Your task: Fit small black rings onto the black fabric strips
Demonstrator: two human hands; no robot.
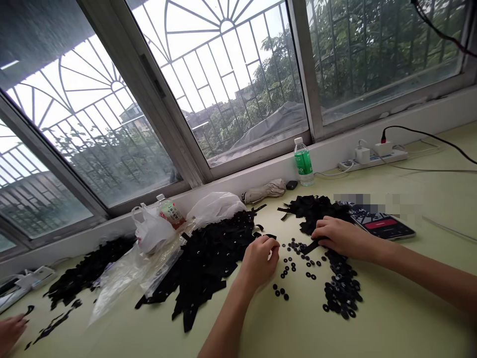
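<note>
Pinching limp black strip [311, 247] in right-hand fingers [323, 229]; left hand [259, 261] curled, hold unclear, beside heaped black strips [208, 263]; small black rings [298, 263] on pale green counter [410, 298]. Strips light, soft: grasp by end.

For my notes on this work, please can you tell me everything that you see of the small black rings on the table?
The small black rings are flat, round and dark, each with a centre hole; they may be rubber or plastic, but I cannot tell. Most overlap in a dense, long heap just below the right hand. Others lie apart in a loose scatter on the pale green table, between that heap and the left hand. Neither hand clearly touches them.
</note>
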